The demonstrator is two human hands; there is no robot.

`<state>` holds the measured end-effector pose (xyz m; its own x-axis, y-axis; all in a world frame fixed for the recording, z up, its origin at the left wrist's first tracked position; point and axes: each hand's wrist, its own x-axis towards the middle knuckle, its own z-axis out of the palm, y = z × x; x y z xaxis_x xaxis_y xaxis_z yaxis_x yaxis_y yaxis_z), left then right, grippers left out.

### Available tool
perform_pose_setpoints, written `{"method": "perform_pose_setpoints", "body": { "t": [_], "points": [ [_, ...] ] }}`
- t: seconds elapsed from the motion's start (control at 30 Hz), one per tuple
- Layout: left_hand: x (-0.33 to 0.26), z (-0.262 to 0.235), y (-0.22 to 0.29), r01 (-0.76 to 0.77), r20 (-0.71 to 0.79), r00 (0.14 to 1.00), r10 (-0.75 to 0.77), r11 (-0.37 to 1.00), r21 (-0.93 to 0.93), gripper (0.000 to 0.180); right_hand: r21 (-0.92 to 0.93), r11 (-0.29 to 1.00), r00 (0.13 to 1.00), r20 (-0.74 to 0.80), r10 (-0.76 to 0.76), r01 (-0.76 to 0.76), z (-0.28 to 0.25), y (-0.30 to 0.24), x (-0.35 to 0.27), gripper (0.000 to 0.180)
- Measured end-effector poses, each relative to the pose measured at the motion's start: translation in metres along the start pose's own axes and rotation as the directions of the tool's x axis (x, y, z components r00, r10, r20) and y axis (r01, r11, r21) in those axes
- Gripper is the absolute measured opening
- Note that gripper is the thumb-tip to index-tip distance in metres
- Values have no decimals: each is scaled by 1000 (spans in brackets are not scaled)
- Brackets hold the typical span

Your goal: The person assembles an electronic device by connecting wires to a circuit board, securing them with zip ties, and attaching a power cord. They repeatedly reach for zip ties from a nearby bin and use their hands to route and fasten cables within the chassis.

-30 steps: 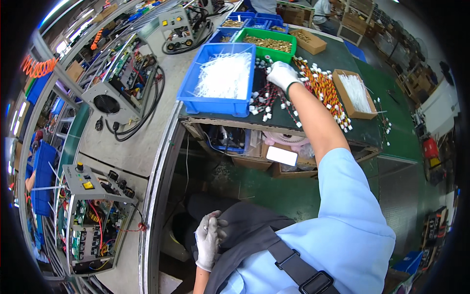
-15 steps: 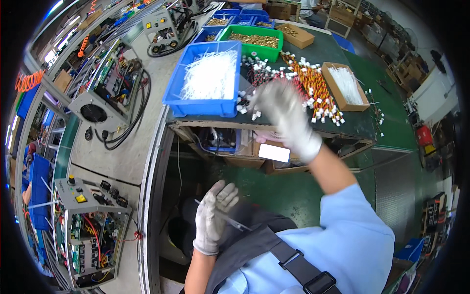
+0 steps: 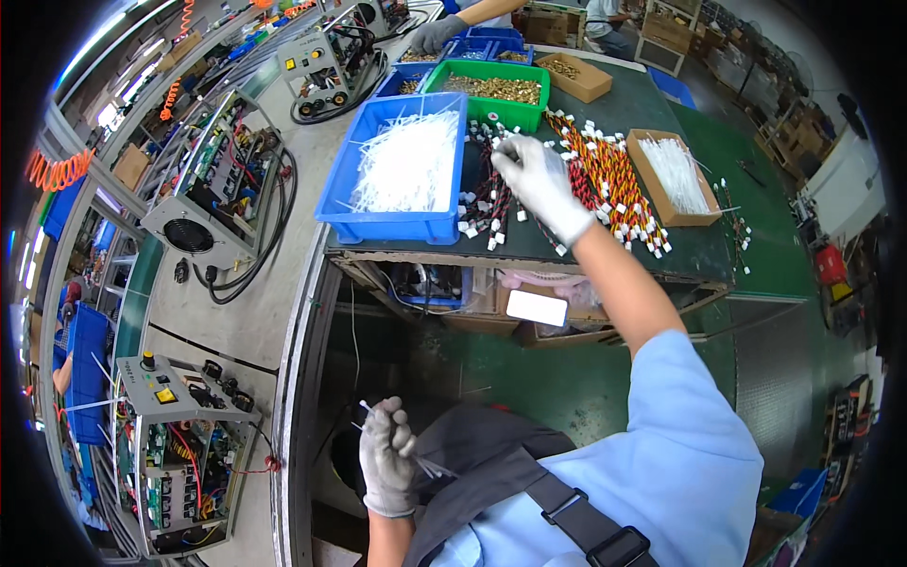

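Note:
My left hand (image 3: 387,458), in a white work glove, is curled around a few thin white cable ties, low in front of my body. The ties' ends (image 3: 366,405) stick out past the fingers. Gloved likewise, my right hand (image 3: 540,181) reaches over the workbench with thumb and fingers drawn together among the wire leads. What the fingertips pinch, if anything, cannot be made out. Black-and-red leads (image 3: 488,203) with white plugs lie to its left. On its right is a pile of red-and-yellow leads (image 3: 614,184), also with white plugs.
A blue bin (image 3: 392,227) of white cable ties, a green bin (image 3: 529,115) of brass parts and a cardboard box (image 3: 694,219) of white strips border the leads. Open machine units (image 3: 184,402) line the left conveyor. A co-worker's gloved hand (image 3: 437,35) reaches in at the far bins.
My right hand has drawn its fingers together over the leads, a little left of before. My left hand has moved slightly down and left with the ties. A co-worker's hand has appeared.

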<state>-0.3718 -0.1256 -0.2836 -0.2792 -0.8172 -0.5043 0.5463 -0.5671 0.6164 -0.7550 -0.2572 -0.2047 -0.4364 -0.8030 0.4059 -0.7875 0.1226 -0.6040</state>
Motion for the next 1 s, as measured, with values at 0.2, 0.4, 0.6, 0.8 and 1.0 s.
{"method": "perform_pose_setpoints", "body": {
  "t": [0.2, 0.4, 0.6, 0.8, 1.0],
  "points": [
    [-12, 10, -6, 5, 8, 1000, -7, 971, 240, 26, -485, 868, 942, 231, 245, -106, 24, 38, 63, 36],
    [-19, 10, -3, 5, 13, 1000, -10, 948, 319, 24, 522, 754, 915, 172, 365, -399, 21, 90, 67, 29],
    [-12, 20, 2, -27, 107, 994, -12, 933, 358, 25, 454, 803, 922, 180, 343, -387, 13, 86, 50, 32],
    [-17, 25, 5, -147, 117, 987, 108, 901, 408, 24, 695, 697, 817, -289, 498, -179, 2, 76, 60, 21],
    [-24, 25, 25, -418, 85, 901, 425, 800, 431, 29, 882, 471, 1000, -24, 2, 20, -8, -74, -44, 19]
  ]
}}
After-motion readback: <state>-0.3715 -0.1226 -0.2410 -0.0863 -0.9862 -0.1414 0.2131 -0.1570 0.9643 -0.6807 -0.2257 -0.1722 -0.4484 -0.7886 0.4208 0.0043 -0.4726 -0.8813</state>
